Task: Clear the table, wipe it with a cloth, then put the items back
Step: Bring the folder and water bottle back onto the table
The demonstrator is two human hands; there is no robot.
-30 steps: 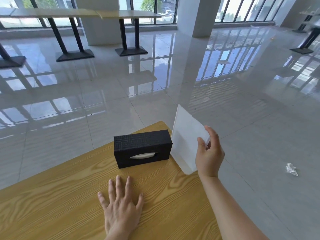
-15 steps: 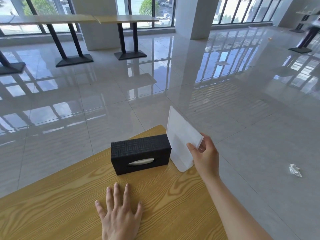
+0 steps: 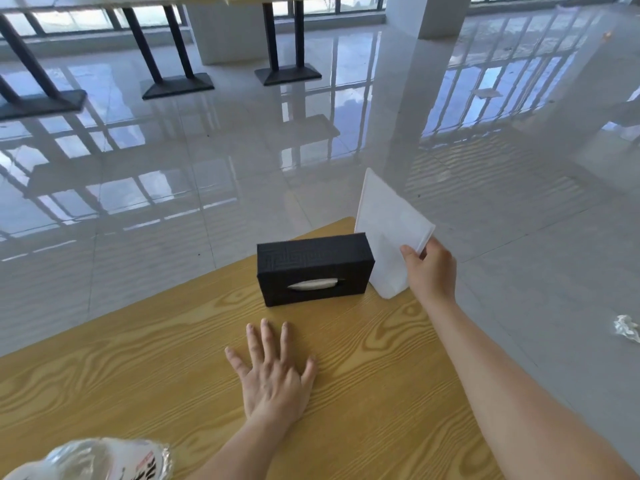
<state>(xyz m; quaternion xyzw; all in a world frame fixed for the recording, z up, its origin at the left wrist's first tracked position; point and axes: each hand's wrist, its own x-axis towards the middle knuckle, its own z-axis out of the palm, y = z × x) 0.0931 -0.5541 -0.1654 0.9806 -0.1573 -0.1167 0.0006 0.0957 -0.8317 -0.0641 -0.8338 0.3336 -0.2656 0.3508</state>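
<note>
A glossy tiled floor [image 3: 242, 161] fills the far half of the scene, mirroring the window frames. At the far left stand dark table legs [image 3: 173, 53] on flat bases, and a white pillar [image 3: 443, 15] rises at the far right.

The wooden tabletop [image 3: 121, 368] takes up the near half, its far corner pointing away from the person. Both bare forearms reach over it from the near edge.

A black tissue box [image 3: 313, 268] with a patterned surface sits near that far corner, its slot facing the person and a bit of white tissue showing in it.

Just right of the box stands a white card stand [image 3: 388, 237], tilted, its lower end down at the tabletop and touching or almost touching the box's right end. The right hand [image 3: 431, 271] has its grip closed on the stand's near right edge, thumb on the front face.

The left hand [image 3: 273, 375] lies flat on the tabletop, palm down and fingers spread, near the box on the person's side but apart from it, holding nothing.

At the near left corner, part of a clear plastic bag [image 3: 100, 459] with red print shows, blurred. A small crumpled white wad [image 3: 627, 329] lies on the floor at the right.
</note>
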